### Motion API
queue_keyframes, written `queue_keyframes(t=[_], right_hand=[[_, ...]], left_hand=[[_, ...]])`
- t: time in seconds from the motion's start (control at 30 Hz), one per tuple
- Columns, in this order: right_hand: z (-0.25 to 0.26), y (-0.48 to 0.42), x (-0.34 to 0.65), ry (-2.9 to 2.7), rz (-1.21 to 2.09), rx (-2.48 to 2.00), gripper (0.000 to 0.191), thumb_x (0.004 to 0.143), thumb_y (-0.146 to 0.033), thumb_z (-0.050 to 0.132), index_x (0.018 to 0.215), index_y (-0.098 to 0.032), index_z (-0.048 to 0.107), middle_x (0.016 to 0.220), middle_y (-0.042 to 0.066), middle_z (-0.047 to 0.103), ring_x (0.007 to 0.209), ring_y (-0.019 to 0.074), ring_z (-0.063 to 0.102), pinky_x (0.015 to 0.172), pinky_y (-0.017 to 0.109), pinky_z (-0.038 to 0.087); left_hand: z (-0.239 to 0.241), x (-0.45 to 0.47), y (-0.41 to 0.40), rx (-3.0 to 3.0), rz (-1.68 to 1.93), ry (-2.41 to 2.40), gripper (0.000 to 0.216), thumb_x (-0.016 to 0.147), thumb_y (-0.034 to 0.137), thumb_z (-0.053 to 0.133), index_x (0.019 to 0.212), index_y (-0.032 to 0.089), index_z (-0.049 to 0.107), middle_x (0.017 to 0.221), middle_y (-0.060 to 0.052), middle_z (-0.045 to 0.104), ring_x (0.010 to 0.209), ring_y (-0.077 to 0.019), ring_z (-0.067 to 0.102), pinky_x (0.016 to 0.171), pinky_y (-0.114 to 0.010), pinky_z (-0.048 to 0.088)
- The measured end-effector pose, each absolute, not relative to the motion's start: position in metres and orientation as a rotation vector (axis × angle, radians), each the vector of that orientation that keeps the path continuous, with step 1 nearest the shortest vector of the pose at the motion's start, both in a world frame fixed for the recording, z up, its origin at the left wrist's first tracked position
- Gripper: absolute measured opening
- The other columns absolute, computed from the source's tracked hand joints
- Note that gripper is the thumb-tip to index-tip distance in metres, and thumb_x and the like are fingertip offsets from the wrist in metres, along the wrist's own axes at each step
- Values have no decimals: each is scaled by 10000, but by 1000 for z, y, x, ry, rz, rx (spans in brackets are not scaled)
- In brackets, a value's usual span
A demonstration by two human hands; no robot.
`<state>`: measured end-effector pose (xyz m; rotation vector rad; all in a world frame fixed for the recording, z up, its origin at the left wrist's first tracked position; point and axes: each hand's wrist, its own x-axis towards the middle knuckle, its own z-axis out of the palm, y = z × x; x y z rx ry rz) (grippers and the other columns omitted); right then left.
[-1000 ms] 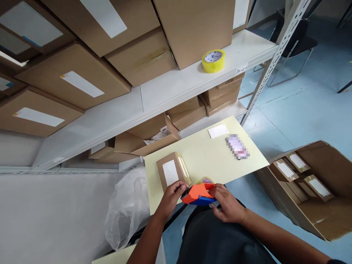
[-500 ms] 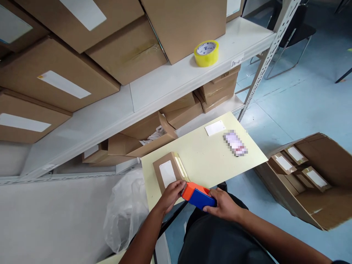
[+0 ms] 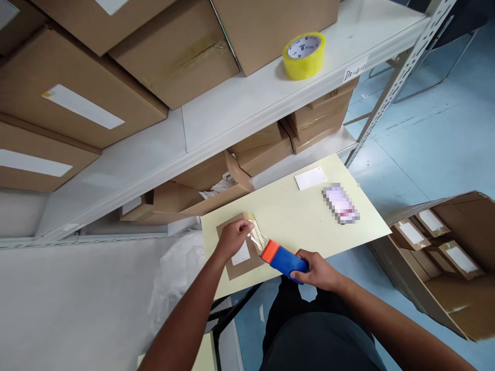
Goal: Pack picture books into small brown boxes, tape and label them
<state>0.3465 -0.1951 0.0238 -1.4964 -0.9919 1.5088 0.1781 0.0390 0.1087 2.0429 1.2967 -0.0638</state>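
Note:
A small brown cardboard box (image 3: 240,263) with a white label lies on the pale yellow table (image 3: 294,211). My left hand (image 3: 232,238) rests on top of it, fingers pinched on the free end of a clear strip of tape (image 3: 256,238) at the box's far edge. My right hand (image 3: 317,269) grips the blue handle of an orange and blue tape dispenser (image 3: 282,257), whose orange head sits at the box's right side with the tape stretched from it.
A yellow tape roll (image 3: 303,55) stands on the white shelf (image 3: 247,108) among large brown cartons. A white card (image 3: 310,178) and a blurred item (image 3: 340,203) lie on the table. An open carton (image 3: 444,247) of small boxes stands on the floor at right; a plastic bag (image 3: 174,288) at left.
My left hand moved from the dispenser's front up onto the box, drawing tape out. My right hand shifted its grip to the dispenser's handle and swung it beside the box.

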Motion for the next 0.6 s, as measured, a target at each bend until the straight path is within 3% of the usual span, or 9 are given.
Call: queue_keyframes(t=[0.27,0.43,0.6], right_hand=[[-17,-118,340,-472,1487,-1538,490,807,-656,649,681,-187,584,595,-22,545,579,131,493,551,260,359],[-37,-76,341,-245,1583,-1513,481,785,-625,703,697,-152,692,615,19,638,593,144,536,574,275,397],[-45,-68,332,-134,1630,-1481,421,779,-563,754,688,-153,722,640,34,687,612,156,577,617,282,453]], left_hand=[[69,236,129,2480,-746,1277,264,821,307,579,942,279,813,1073,-43,796,1010,-244,712,808,-288,503],[34,255,159,2487,-1036,1269,167,739,228,668,822,210,811,1009,-156,791,977,-304,725,833,-349,519],[10,247,168,2460,-1146,1265,199,721,258,721,881,178,807,1034,-206,776,1012,-350,719,851,-393,533]])
